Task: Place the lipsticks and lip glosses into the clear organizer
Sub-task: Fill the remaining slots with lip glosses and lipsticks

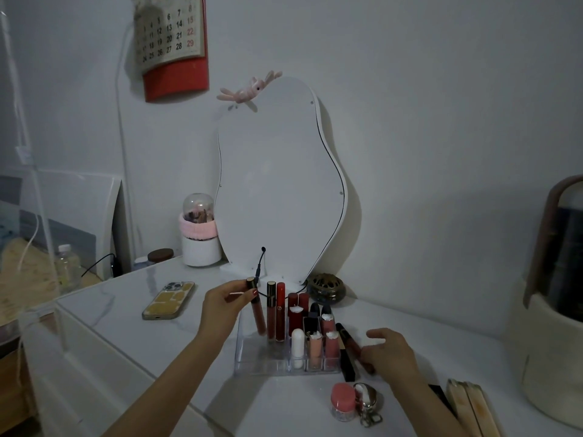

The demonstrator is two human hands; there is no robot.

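On the white dresser, the clear organizer (pixel 252 362) already holds about ten tubes. The left hand (pixel 222 305) pinches a lip gloss (pixel 256 307) over its eleven-o'clock slot; the right hand (pixel 392 350) grips two more at three o'clock.

Your clear organizer (pixel 252 357) sits on the white tabletop, already holding upright red glosses, dark red lipsticks and pink tubes. You're pinching a brownish-pink lip gloss (pixel 257 313) upright at its left side; a dark lipstick tube (pixel 347 348) lies just right.
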